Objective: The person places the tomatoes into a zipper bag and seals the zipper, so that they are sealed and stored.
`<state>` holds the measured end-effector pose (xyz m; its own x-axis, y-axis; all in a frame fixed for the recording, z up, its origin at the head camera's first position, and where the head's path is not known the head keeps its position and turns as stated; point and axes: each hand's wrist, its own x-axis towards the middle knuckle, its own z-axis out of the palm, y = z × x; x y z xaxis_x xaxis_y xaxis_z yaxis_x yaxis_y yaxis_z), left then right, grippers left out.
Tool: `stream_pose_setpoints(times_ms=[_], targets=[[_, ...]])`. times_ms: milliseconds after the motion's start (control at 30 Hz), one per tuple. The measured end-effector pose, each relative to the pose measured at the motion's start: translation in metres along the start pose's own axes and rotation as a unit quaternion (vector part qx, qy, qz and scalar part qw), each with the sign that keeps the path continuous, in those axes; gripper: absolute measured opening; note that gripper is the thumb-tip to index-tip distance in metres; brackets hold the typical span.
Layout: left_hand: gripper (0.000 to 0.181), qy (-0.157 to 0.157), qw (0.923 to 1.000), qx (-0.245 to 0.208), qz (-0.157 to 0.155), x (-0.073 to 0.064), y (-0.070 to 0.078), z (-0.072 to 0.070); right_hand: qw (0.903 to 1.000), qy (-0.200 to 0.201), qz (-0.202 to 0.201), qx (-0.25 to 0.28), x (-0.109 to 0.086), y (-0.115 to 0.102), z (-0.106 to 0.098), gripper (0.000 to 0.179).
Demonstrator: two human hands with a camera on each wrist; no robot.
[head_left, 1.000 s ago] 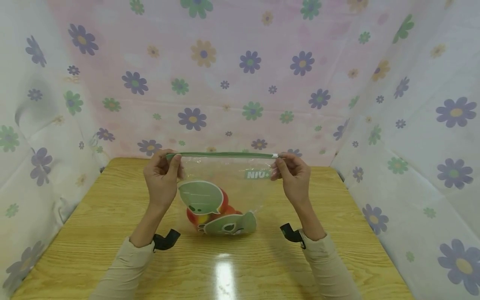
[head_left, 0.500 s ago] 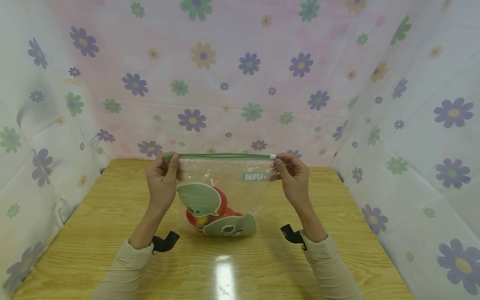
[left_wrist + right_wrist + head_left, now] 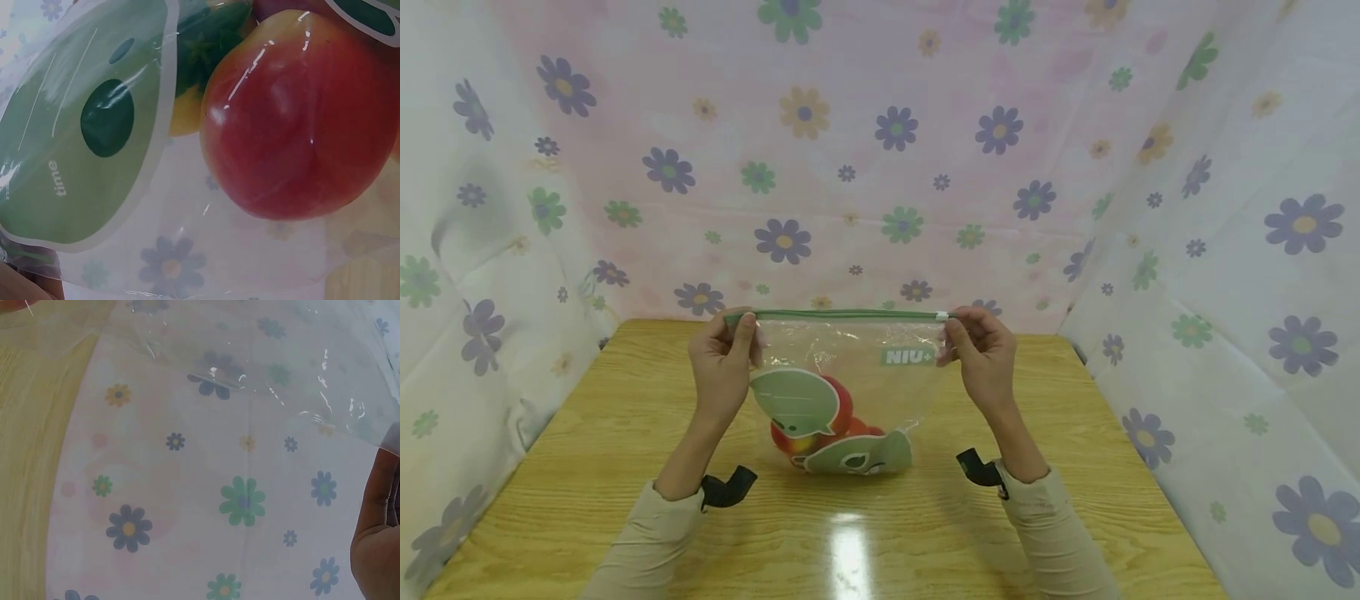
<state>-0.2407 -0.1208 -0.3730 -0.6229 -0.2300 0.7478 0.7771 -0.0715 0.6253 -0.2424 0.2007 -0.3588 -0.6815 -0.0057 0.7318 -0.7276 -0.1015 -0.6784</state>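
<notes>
A clear zip bag (image 3: pixel 835 343) with a green top strip stands upright on the table, its top edge stretched level between both hands. The left hand (image 3: pixel 718 371) pinches the bag's left top corner between thumb and fingers. At the other corner, beside the white slider (image 3: pixel 942 316), the right hand (image 3: pixel 991 371) pinches the bag. Several red fruits (image 3: pixel 844 406) lie low inside, partly hidden by green printed shapes. The left wrist view shows one red-yellow fruit (image 3: pixel 294 125) close up through the plastic. At the right wrist view's edge, part of the right hand (image 3: pixel 378 544) shows.
The wooden table (image 3: pixel 790 542) lies under the bag and forearms. Flower-patterned cloth (image 3: pixel 880 167) hangs behind it and along both sides. A black camera mount (image 3: pixel 728 487) sits on the left wrist, and another mount (image 3: pixel 981 468) on the right.
Both hands keep their pinch on the bag. The bag's top edge sits slightly lower and a little further left in the head view; the whole scene shifts slightly too.
</notes>
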Motion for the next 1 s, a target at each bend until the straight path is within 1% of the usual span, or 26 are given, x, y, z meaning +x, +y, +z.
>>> stream_pose_setpoints(times_ms=[133, 367, 467, 567, 700, 800, 900, 967, 1000], targets=[[0.025, 0.012, 0.9999, 0.001, -0.002, 0.000, -0.001, 0.000, 0.9999, 0.001, 0.001, -0.012, 0.000, 0.000, 0.000, 0.019], [0.023, 0.032, 0.9992, -0.008, -0.022, 0.000, 0.002, 0.001, 0.9997, 0.004, 0.010, -0.022, 0.001, 0.001, 0.000, 0.017], [0.022, 0.036, 0.9986, -0.004, -0.039, -0.001, 0.005, 0.001, 0.9998, 0.003, 0.009, -0.016, 0.001, 0.001, 0.000, 0.015], [0.019, 0.038, 0.9969, -0.005, -0.069, -0.001, 0.008, -0.001, 0.9999, 0.005, 0.007, -0.012, 0.001, 0.001, -0.001, 0.015], [0.018, 0.025, 0.9930, -0.019, -0.114, -0.001, 0.012, -0.003, 0.9998, 0.008, 0.010, -0.015, 0.000, 0.000, -0.002, 0.014], [0.019, 0.006, 0.9910, -0.023, -0.132, -0.001, 0.014, -0.006, 0.9997, 0.007, 0.015, -0.016, -0.001, -0.001, -0.002, 0.014], [0.017, -0.017, 0.9885, 0.002, -0.150, -0.001, 0.017, -0.010, 0.9997, 0.005, 0.019, -0.015, -0.001, -0.002, -0.002, 0.014], [0.015, -0.040, 0.9838, 0.028, -0.173, 0.000, 0.020, -0.014, 0.9997, 0.003, 0.021, -0.013, -0.001, -0.003, -0.001, 0.013], [0.016, -0.053, 0.9799, 0.042, -0.187, 0.001, 0.021, -0.016, 0.9997, 0.002, 0.021, -0.009, -0.001, -0.003, -0.001, 0.013]])
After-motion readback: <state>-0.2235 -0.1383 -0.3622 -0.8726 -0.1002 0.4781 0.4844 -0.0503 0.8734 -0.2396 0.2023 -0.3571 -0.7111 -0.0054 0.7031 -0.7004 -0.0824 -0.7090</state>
